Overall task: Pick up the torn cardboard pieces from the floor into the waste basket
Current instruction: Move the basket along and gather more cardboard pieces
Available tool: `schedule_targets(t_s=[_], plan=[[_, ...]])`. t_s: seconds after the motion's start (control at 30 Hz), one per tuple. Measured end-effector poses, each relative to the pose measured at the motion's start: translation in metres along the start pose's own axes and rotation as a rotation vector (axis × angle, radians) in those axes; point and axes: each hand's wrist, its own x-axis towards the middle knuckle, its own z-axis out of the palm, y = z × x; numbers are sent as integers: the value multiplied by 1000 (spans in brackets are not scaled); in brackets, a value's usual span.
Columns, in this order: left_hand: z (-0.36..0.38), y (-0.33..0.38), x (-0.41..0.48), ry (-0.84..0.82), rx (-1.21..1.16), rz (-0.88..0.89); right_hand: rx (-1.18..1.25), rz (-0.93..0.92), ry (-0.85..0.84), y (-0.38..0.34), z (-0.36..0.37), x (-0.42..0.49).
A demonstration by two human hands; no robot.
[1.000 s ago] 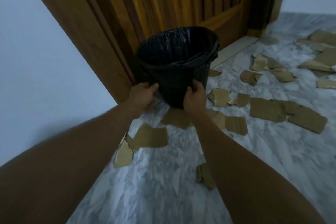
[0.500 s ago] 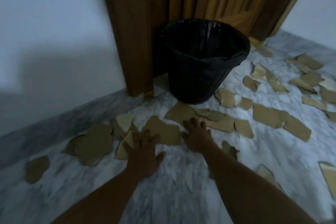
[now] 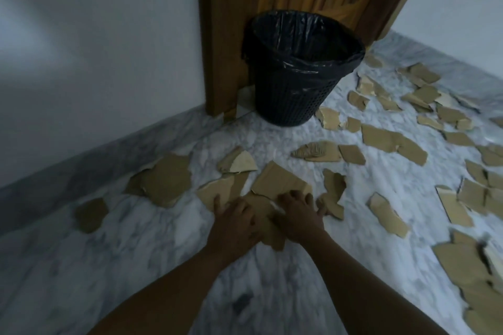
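Head view, forward-down, close over the floor [image 3: 272, 294].

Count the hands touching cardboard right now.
2. The left hand rests on a torn piece in front of the waste basket; the right hand rests beside it on overlapping cardboard pieces.
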Motion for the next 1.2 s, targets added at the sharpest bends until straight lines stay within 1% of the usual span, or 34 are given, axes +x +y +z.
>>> schedule_targets(t_s=[0.07, 0.13, 0.2, 0.23, 0.27, 0.3, 0.33, 0.43, 0.47, 0.53, 0.57, 0.6, 0.67, 0.73, 0.8, 0.87, 0.93, 0.97, 1.03, 1.07, 1.1, 1.13, 1.17, 1.2], plan=[[-3, -1, -5, 52, -109, -2, -40, 1, 65, -6, 4, -9], [-8, -6, -8, 84, -140, -29, -8, 2, 128, -12, 3, -16], [-16, -15, -6, 126, -91, -154, 153, 36, 54, -19, 4, -19], [-21, -20, -3, 151, -77, -251, 186, 63, -12, -23, 7, -20], [-27, -24, 1, 137, -80, -352, 172, 72, -56, -27, 9, -21], [-32, -28, 6, 75, -88, -437, 141, 73, -72, -30, 10, -21], [-34, -32, 11, -8, -78, -485, 124, 72, -66, -33, 10, -20], [-37, -40, 18, -139, 54, -502, 158, 91, -102, -40, 8, -14], [-38, -42, 18, -169, 60, -539, 178, 75, -119, -41, 12, -6], [-43, -46, 19, -235, -36, -672, 149, 8, -182, -39, 15, 6], [-45, -51, 19, -274, -91, -738, 126, -6, -250, -39, 12, 9], [-47, -57, 20, -316, -112, -768, 107, -16, -331, -40, 6, 10], [-52, -67, 21, -406, -92, -728, 31, -77, -493, -41, -20, 4], [-55, -70, 22, -475, -120, -697, 28, -88, -552, -42, -45, 0], [-57, -68, 25, -522, -157, -705, 120, -55, -626, -38, -62, 0], [-61, -63, 33, -551, -163, -724, 314, -46, -686, -34, -73, -1], [-64, -56, 44, -582, -169, -708, 569, 16, -690, -29, -78, -1], [-63, -52, 50, -569, -170, -708, 691, 25, -687, -28, -81, -4], [-63, -37, 60, -472, -204, -787, 912, 51, -601, -22, -80, -3], [-62, -32, 63, -412, -210, -822, 972, 66, -543, -17, -79, 1], [-59, -28, 66, -378, -207, -838, 990, 87, -479, -14, -79, 4], [-57, -25, 67, -363, -185, -827, 936, 121, -400, -11, -78, 10], [-54, -25, 68, -351, -158, -801, 807, 165, -306, -8, -75, 16], [-51, -25, 67, -333, -128, -766, 622, 195, -227, -7, -70, 21]])
